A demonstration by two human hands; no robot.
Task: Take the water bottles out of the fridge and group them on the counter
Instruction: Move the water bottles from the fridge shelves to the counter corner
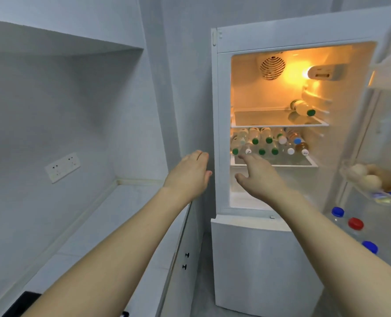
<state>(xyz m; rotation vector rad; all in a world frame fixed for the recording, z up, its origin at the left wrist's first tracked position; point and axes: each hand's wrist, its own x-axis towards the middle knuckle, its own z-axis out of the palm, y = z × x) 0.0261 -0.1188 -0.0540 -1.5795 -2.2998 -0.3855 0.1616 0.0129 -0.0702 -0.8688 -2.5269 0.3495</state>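
The white fridge [222,124] stands open and lit inside. Several water bottles [267,143] with green, white and blue caps lie stacked on its middle shelf. One more bottle [303,108] with a green cap lies on the upper shelf at the right. My right hand [258,175] reaches toward the middle shelf with fingers stretched out, just below the bottle caps, holding nothing. My left hand [191,175] is held out flat in front of the fridge's left edge, also holding nothing. The pale counter [112,225] runs along the left.
The open fridge door [386,156] at the right carries eggs [368,179] and bottles with blue and red caps [355,224]. A wall socket [63,167] sits above the counter. Cabinet knobs [186,260] show below the counter edge. A black hob corner [23,304] lies at bottom left.
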